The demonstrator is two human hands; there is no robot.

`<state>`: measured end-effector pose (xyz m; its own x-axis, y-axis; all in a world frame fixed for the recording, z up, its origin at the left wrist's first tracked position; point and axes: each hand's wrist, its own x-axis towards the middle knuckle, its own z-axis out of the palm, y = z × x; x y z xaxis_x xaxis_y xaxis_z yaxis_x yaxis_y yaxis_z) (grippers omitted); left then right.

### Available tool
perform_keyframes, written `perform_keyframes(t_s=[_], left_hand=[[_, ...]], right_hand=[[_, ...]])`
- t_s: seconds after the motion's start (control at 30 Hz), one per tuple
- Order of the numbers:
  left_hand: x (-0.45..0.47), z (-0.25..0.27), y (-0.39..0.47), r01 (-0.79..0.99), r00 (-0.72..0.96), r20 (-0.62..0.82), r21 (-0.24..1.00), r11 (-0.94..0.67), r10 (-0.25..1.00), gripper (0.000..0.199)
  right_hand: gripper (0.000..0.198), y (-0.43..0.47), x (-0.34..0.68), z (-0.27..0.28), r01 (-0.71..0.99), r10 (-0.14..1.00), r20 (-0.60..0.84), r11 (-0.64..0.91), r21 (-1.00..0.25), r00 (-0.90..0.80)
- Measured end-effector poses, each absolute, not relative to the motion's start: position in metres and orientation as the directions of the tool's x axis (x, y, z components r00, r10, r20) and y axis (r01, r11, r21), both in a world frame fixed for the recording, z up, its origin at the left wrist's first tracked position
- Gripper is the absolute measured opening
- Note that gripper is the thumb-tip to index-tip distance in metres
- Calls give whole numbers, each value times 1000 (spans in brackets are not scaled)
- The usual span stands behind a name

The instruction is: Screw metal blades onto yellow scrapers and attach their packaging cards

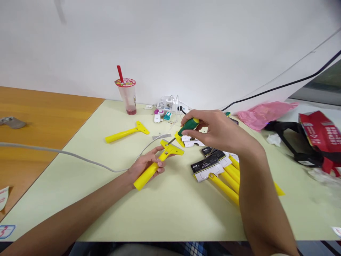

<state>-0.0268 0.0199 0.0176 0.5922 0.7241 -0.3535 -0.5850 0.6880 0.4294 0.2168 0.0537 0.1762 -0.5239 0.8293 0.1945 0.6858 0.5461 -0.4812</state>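
My left hand (148,165) is wrapped round the handle of a yellow scraper (147,175), whose wide head points away from me. A green screwdriver (189,125) is gripped in my right hand (210,125). Its thin shaft slants down to the left, and the tip meets one side of the scraper's head, at what looks like a screw. A second yellow scraper (125,134) lies on the table to the left, beyond my left hand. Beneath my right forearm lie several yellow scrapers with black-and-white card sleeves (206,168) on their heads, partly hidden by the arm.
A plastic cup (128,97) with a red straw stands near the wall. Beside it are a power strip (170,103) and small plugs. A grey cable (90,163) crosses the table from the left. A pink bag (263,114), a black strap and a red package (319,137) lie at right.
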Motion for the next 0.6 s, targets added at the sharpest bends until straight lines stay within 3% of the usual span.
perform_keyframes(t_s=[0.3,0.6], left_hand=[[-27,16,20,-598,592,-354,409,689,724,69],[-25,15,19,-550,591,-345,490,676,730,69]], right_hand=[[15,54,217,175,682,824,200,555,-476,-531],[14,54,217,175,682,817,210,567,-462,-538]])
